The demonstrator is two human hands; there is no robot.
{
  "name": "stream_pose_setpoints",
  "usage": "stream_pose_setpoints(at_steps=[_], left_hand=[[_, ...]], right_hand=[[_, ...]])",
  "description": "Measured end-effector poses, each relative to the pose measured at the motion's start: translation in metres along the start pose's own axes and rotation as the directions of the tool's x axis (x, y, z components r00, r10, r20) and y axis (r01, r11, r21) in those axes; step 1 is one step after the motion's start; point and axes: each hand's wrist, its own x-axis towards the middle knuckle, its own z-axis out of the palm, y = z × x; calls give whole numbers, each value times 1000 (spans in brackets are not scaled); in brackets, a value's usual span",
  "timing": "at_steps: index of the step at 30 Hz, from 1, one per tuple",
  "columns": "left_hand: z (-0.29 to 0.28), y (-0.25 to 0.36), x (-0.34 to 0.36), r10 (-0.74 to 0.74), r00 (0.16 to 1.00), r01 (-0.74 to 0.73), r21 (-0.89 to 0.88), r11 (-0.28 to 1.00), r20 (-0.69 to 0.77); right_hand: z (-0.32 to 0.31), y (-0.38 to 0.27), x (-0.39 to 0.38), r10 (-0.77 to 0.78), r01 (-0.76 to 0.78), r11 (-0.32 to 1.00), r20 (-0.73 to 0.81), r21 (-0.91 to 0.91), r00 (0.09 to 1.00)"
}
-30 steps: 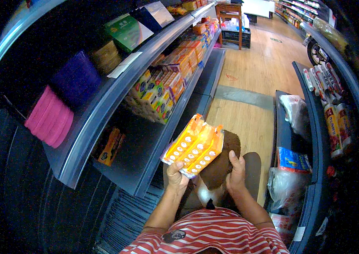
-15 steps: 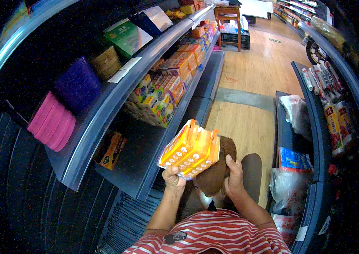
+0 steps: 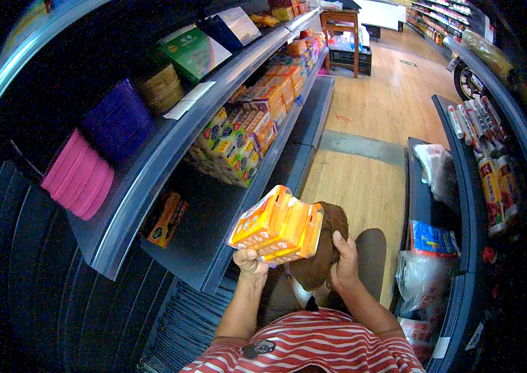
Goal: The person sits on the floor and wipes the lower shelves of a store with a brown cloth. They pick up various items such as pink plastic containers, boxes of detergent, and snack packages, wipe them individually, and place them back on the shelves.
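Observation:
A bundle of orange-and-yellow tissue packs in glossy plastic is tilted in front of me. My left hand is closed on its lower left corner, thumb over the near side. In my right hand is a brown fuzzy cloth, pinched at its right edge with the thumb on top. The cloth hangs beside and partly behind the packs, against their right side. Fingers under the bundle and behind the cloth are hidden.
On the left shelf stand stacked tissue packs, one orange pack, and pink and purple baskets. Bags and rolls fill the right shelf. Between them runs a wood-look aisle floor, with a wooden stool farther off.
The bundle has turned slightly and shifted a little down and left. Its packs look more stepped apart. The cloth has moved slightly, still in my right hand.

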Motion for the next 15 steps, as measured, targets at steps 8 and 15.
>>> stream_pose_setpoints(at_steps=[8,15], left_hand=[[-7,-4,1,-82,996,84,-83,993,27],[1,-13,-5,-175,984,176,-182,967,20]], right_hand=[[-7,6,2,5,-5,1000,-7,-7,1000],[-6,-3,7,18,-19,1000,-13,-19,1000]])
